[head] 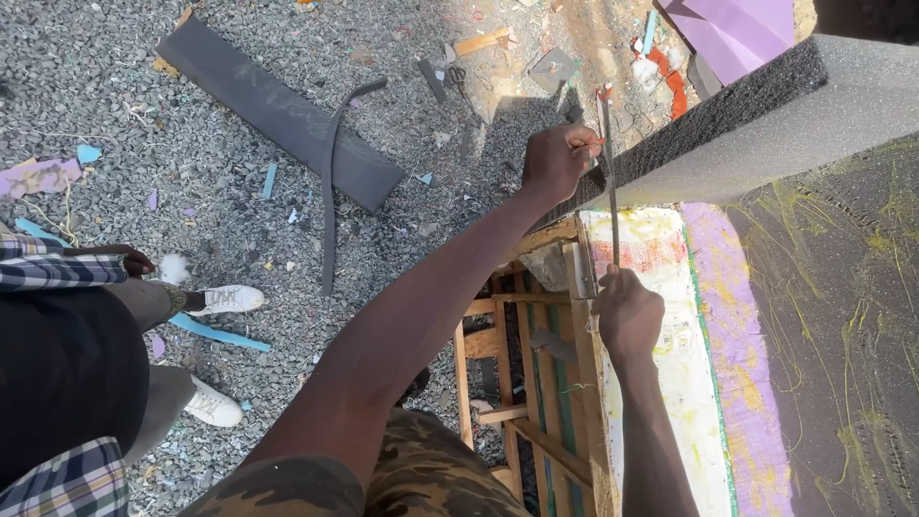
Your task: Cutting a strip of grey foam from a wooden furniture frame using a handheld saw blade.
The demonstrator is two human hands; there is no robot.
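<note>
The left hand (560, 158) is clenching the top of a thin metal blade (610, 182) at twelve o'clock, against the grey foam block (766, 134). The right hand (627, 314) is gripping its lower end over the wooden frame (522, 383).

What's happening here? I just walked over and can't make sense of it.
A person holds a long thin metal blade against the end of a thick grey foam slab. The left hand grips its upper end, the right hand its lower end. Below stands a wooden frame. Another person in white sneakers stands nearby on gravel.
</note>
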